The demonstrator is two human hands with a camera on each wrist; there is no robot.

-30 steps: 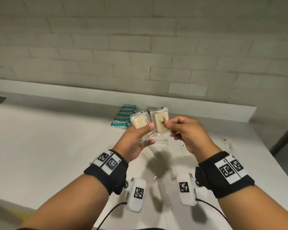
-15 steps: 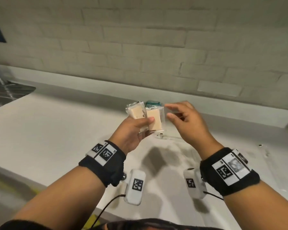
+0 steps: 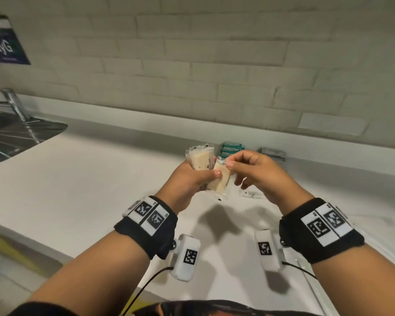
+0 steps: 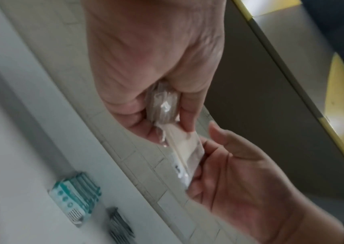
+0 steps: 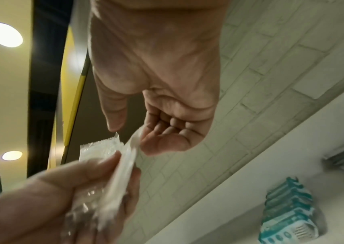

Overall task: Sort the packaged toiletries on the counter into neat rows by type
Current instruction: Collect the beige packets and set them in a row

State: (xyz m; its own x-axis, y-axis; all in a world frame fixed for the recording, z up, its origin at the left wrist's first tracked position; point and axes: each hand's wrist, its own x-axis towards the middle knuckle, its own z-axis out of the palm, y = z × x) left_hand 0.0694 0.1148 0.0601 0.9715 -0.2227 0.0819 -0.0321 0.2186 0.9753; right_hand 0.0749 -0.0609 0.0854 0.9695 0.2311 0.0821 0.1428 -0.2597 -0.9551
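Observation:
My left hand (image 3: 206, 175) grips cream soap-like bars in clear wrap, held up over the counter. One packet (image 3: 200, 159) stands at the back and a second packet (image 3: 221, 182) leans in front of it under my thumb. My right hand (image 3: 228, 164) pinches the top end of the front packet (image 5: 125, 158) between thumb and forefinger, with the other fingers curled. In the left wrist view the front packet (image 4: 185, 148) runs from my left hand (image 4: 166, 118) into my right hand (image 4: 219, 148). How many packets the left hand holds is hidden.
A row of teal packets (image 3: 233, 148) lies by the back wall with grey packets (image 3: 274, 153) to its right. Small clear wrapped items (image 3: 249, 193) lie on the white counter (image 3: 100, 190) under my hands. A steel sink (image 3: 12, 135) is at the far left.
Half a second ago my right hand was open beside the packets; now it pinches the front packet, which has tilted. The view has swung left, bringing the sink in.

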